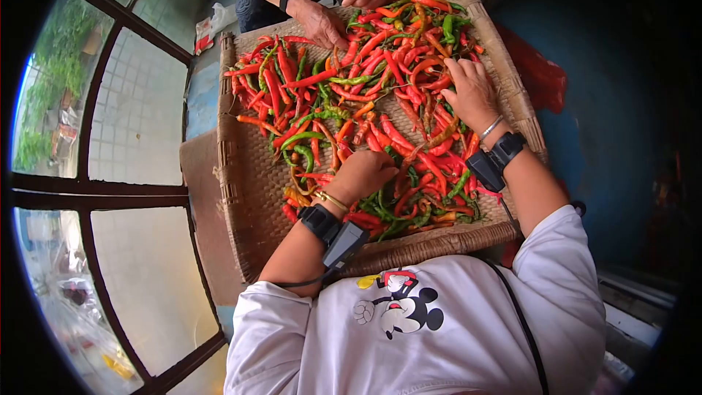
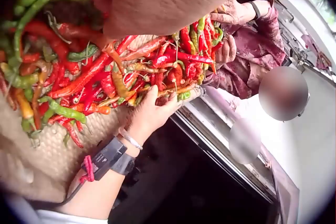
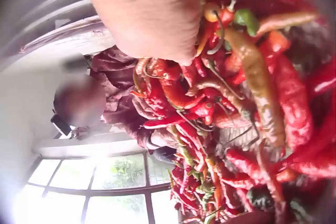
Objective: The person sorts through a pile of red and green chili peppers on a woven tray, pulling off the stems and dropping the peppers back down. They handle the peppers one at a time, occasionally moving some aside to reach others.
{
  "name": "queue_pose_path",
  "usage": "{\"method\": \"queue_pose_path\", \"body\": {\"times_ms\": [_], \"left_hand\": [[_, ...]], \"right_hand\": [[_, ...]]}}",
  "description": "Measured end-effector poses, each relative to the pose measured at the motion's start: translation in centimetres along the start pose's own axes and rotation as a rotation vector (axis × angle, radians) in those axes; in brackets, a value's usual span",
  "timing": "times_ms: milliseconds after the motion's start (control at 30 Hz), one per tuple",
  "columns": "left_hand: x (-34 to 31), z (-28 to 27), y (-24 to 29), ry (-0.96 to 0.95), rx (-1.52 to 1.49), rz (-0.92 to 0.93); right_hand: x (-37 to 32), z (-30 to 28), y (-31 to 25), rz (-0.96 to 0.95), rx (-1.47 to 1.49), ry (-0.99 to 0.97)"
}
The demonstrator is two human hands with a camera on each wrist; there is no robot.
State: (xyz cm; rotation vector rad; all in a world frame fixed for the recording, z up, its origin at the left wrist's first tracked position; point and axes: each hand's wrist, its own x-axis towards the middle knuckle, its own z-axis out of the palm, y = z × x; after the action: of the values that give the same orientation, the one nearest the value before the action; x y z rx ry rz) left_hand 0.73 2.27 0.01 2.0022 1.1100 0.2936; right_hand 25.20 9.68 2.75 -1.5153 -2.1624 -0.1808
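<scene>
Many chili peppers (image 1: 395,132), mostly red with some green and orange, lie heaped on a woven tray (image 1: 248,197). My left hand (image 1: 363,175) is low over the near part of the heap, knuckles up. Its fingertips are hidden, so I cannot tell whether they pinch a pepper. Farther right, my right hand (image 1: 472,91) rests on peppers near the tray's right side, fingers loosely extended. The left wrist view shows that hand's thumb (image 2: 152,97) apart from its fingers. In the right wrist view a brownish-orange pepper (image 3: 260,90) lies close to the hand.
Across the tray another person's hands (image 1: 322,23) are at the far edge of the heap. Framed windows (image 1: 139,102) stand at the left. A red bag (image 1: 541,77) is on the blue floor beyond the tray's right rim. A white plastic bag (image 1: 216,22) lies at the far left.
</scene>
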Motion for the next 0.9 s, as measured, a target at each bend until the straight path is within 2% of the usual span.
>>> {"method": "queue_pose_path", "body": {"times_ms": [100, 233, 300, 400, 600, 667, 767, 900], "left_hand": [[0.1, 0.3, 0.3, 0.036, 0.004, 0.03], [0.0, 0.2, 0.9, 0.129, -0.04, 0.043], [0.0, 0.5, 0.6, 0.129, -0.054, 0.031], [0.0, 0.9, 0.6, 0.155, -0.091, 0.016], [0.0, 0.8, 1.2, 0.185, -0.203, 0.016], [-0.1, 0.8, 1.2, 0.18, -0.205, 0.014], [0.1, 0.7, 1.0, 0.186, -0.167, 0.053], [-0.2, 0.8, 1.4, 0.146, -0.168, -0.007]], "right_hand": [[0.1, 0.5, -0.1, 0.041, 0.087, -0.032], [0.0, 0.2, -0.3, -0.035, 0.03, -0.085], [0.3, -0.2, -0.7, -0.044, 0.022, -0.042], [0.8, -0.8, -1.5, 0.01, 0.063, -0.06], [1.5, 0.5, -1.3, -0.085, -0.001, -0.054], [1.6, 0.7, -1.3, 0.042, -0.022, -0.193], [1.5, 1.2, -1.2, 0.065, -0.001, -0.201], [0.1, 1.6, -2.9, 0.015, 0.012, -0.304]]}}
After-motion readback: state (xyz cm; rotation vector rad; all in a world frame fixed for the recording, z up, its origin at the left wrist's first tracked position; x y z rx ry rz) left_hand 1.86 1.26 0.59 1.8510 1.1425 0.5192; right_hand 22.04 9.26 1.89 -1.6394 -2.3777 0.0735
